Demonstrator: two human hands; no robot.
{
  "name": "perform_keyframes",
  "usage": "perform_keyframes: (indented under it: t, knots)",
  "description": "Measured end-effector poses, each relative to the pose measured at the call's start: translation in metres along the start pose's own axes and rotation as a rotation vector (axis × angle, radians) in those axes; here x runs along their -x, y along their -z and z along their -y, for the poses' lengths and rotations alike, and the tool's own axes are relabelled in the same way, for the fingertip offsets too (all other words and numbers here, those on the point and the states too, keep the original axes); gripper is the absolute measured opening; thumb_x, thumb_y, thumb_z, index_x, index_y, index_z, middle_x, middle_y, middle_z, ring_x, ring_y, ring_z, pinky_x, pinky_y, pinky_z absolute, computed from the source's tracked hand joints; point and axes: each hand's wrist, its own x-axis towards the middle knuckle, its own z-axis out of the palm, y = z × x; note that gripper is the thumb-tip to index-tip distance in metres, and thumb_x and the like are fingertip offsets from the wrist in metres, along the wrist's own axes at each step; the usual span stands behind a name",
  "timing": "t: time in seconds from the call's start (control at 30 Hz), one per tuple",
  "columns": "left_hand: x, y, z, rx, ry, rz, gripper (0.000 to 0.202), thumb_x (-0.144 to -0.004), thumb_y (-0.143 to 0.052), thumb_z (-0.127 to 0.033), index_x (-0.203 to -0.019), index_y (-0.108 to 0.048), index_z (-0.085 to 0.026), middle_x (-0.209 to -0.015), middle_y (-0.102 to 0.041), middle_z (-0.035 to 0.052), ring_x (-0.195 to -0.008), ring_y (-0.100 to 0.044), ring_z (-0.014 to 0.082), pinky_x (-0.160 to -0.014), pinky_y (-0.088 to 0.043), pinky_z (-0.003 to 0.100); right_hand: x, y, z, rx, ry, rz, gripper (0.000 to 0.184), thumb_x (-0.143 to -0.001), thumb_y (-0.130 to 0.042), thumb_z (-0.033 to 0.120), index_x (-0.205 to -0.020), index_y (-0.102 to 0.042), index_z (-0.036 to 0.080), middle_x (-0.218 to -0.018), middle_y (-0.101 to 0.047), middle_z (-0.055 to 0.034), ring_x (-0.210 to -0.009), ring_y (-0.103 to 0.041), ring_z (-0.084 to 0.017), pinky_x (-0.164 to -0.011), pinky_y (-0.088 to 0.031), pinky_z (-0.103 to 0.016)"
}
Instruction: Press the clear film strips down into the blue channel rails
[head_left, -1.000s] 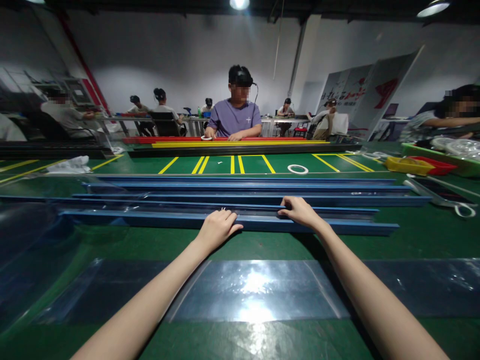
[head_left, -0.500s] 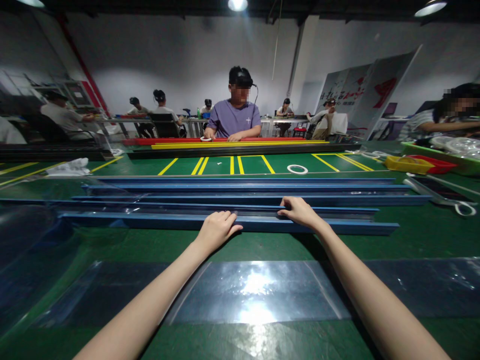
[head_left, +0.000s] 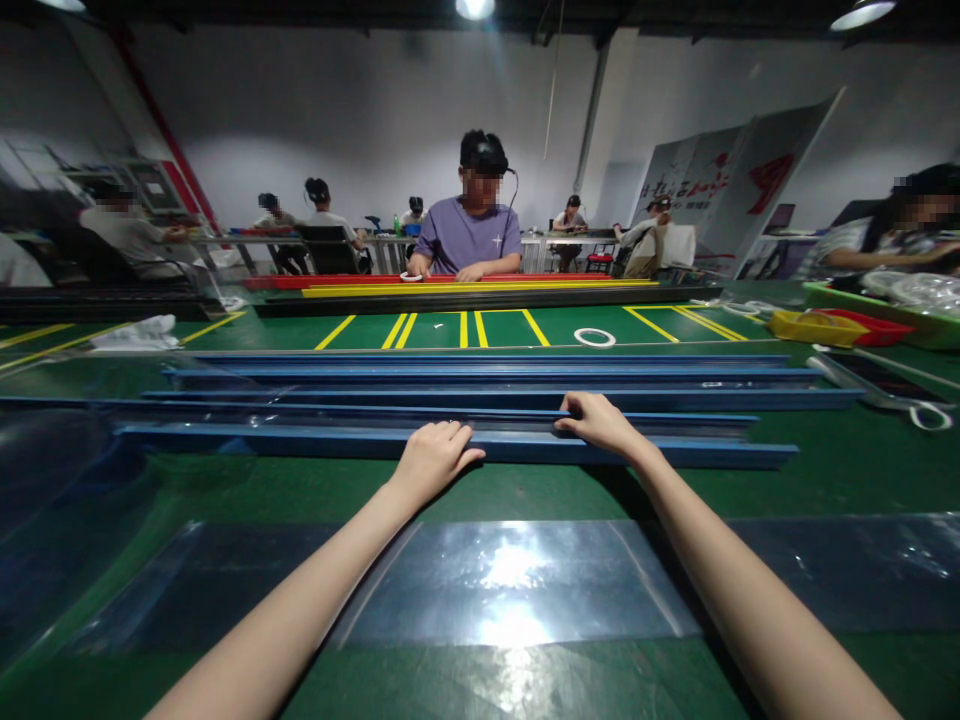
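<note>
A long blue channel profile (head_left: 675, 455) lies crosswise on the green table in front of me. My left hand (head_left: 435, 462) is closed over its near wall, fingers reaching into the channel and thumb pointing right. Further right, my right hand (head_left: 598, 422) reaches across the same profile, its fingers curled at the far wall with the fingertips partly hidden. Clear plastic film (head_left: 90, 450) covers the left end of the profile. More blue profiles (head_left: 787, 400) lie parallel just behind it.
A clear plastic sleeve (head_left: 517, 590) lies flat under my forearms. White tape rings, including one ring (head_left: 595, 338), lie beyond the profiles. Yellow and red trays (head_left: 817, 328) and a phone-like device (head_left: 877, 375) are at right. A co-worker (head_left: 469, 235) sits opposite, behind red, yellow and black profiles.
</note>
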Motion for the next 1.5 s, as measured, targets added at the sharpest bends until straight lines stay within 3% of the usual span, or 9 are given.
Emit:
perform_keyframes:
  t: [1.5]
  knots:
    - [-0.0004, 0.0034, -0.0034, -0.031, -0.003, 0.001, 0.030, -0.086, -0.039, -0.040, -0.079, -0.055, -0.016, -0.074, -0.060, 0.0048, -0.069, -0.053, 0.0177, -0.061, -0.032, 0.029, 0.0061, 0.0010, 0.0038, -0.048, 0.030, -0.034, 0.012, -0.072, -0.051, 0.030, -0.071, -0.056, 0.019, -0.075, -0.062, -0.0029, -0.072, -0.055, -0.016, -0.062, -0.036, -0.022]
